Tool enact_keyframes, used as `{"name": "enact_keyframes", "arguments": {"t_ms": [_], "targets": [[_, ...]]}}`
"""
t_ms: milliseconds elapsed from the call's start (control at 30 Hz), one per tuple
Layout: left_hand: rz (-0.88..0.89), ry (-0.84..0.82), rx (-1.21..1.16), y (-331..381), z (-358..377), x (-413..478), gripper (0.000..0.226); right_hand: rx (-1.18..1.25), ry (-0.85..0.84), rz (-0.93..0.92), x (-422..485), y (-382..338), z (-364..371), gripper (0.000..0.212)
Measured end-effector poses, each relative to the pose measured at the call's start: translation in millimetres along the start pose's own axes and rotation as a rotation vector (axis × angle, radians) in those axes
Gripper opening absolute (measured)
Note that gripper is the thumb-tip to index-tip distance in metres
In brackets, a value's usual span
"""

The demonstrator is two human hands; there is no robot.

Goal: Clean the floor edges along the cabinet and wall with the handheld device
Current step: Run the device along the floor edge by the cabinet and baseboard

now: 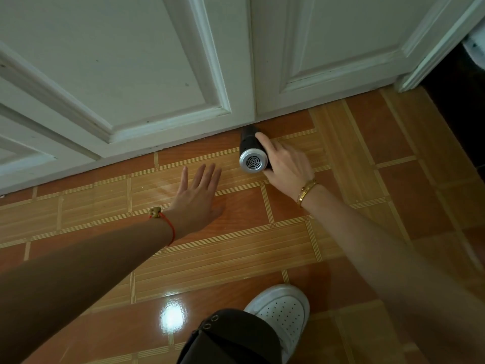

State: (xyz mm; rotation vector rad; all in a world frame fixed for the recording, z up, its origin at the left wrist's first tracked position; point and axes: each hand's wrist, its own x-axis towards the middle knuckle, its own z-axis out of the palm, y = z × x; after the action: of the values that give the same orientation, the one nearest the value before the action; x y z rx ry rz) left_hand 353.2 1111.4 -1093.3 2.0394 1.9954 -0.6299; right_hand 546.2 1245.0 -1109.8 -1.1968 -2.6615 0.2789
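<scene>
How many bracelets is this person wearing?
2: a red string bracelet on the left wrist, a gold bangle on the right wrist, whose hand holds the device.

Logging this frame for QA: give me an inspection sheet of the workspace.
Surface: glossy orange tiled floor with lighter striped bands; a light glare near the bottom.
Job's things: black handheld device with silver vented rear cap, nose aimed at the gap under the white cabinet doors.
Clutter: nothing seen.
Hands: right hand wraps the device, gold bracelet on that wrist; left hand spread flat, palm down, empty, seemingly on the floor, red cord bracelet on that wrist.
Cables: nothing seen.
Surroundings: white shoe and dark trouser leg at bottom; dark opening right of the cabinet.
</scene>
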Motion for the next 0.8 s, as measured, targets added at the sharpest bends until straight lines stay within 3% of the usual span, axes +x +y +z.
{"name": "enact_keyframes", "arguments": {"t_ms": [333,567,800], "targets": [[0.086,0.052,-0.011,33,-17,29,0.087,-0.024,0.039,0.134,-20,39,-15,0.073],[0.144,0.044,0.015,56,-24,43,0.088,0.244,0.174,0.410,-23,76,-23,0.069],[0.171,0.047,0.004,68,-26,58,0.088,0.412,0.169,0.423,-21,96,-40,0.059]]}}
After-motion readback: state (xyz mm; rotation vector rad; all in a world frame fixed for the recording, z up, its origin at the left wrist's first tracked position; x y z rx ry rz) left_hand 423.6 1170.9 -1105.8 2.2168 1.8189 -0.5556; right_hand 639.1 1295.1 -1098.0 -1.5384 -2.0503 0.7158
